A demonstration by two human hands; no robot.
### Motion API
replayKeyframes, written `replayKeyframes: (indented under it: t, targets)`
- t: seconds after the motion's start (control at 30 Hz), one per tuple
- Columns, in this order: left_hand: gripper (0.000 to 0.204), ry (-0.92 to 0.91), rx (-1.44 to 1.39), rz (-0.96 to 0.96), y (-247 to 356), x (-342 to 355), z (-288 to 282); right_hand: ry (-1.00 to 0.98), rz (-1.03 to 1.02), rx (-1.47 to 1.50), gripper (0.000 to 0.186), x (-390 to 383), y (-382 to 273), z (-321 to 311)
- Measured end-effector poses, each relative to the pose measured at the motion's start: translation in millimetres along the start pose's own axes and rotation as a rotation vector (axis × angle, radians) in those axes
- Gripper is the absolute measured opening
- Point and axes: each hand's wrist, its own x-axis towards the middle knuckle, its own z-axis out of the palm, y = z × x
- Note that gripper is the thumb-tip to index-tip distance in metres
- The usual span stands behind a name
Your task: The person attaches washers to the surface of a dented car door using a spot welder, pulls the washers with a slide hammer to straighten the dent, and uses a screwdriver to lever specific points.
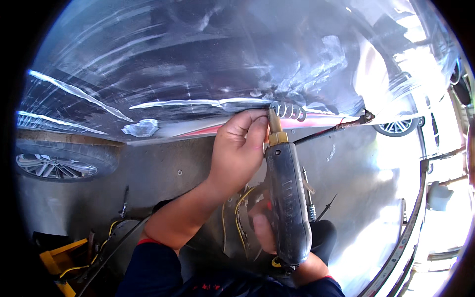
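Observation:
My right hand (263, 228) is wrapped round the handle of a black spot-welding gun (287, 198) with a brass nozzle. The gun points away from me, its tip at the lower edge of a dark, sanded car body panel (198, 54). My left hand (237, 146) is closed, thumb and forefinger pinched beside the tip; whatever they hold is hidden. Just right of the tip, several metal washers (292, 112) stand on edge in a row against the panel. Part of my right hand is hidden behind the gun.
A car wheel (59, 166) is at the left. A slide-hammer-like rod (308, 198) and cables (241, 218) lie below my hands. Loose washers (331, 153) are scattered on the floor. A dark bar (336, 127) meets the panel at right. A yellow object (62, 260) stands lower left.

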Motion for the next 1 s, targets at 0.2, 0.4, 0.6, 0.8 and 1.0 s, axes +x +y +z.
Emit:
replayKeyframes:
  t: [0.2, 0.4, 0.6, 0.8, 1.0]
  targets:
    - [0.019, -0.013, 0.08, 0.147, 0.1, -0.2, 3.1, -0.024, 0.024, -0.133, 0.021, -4.6, 2.2, 0.7]
    - [0.019, 0.001, 0.144, 0.162, 1.0, -2.0, 1.2, -0.026, 0.022, -0.049, 0.026, -4.6, 8.3, 1.5]
    - [0.018, 0.026, 0.169, 0.147, 1.3, -0.5, 1.2, 0.041, 0.084, 0.046, 0.033, 3.4, -6.2, -0.9]
    - [0.017, 0.004, 0.185, 0.125, 0.5, 0.4, -1.9, -0.017, -0.004, -0.12, 0.031, 8.2, -9.6, -6.3]
    - [0.02, 0.016, 0.158, 0.082, 5.0, -1.1, 0.5, -0.014, -0.087, -0.108, 0.028, 7.2, 6.4, -3.6]
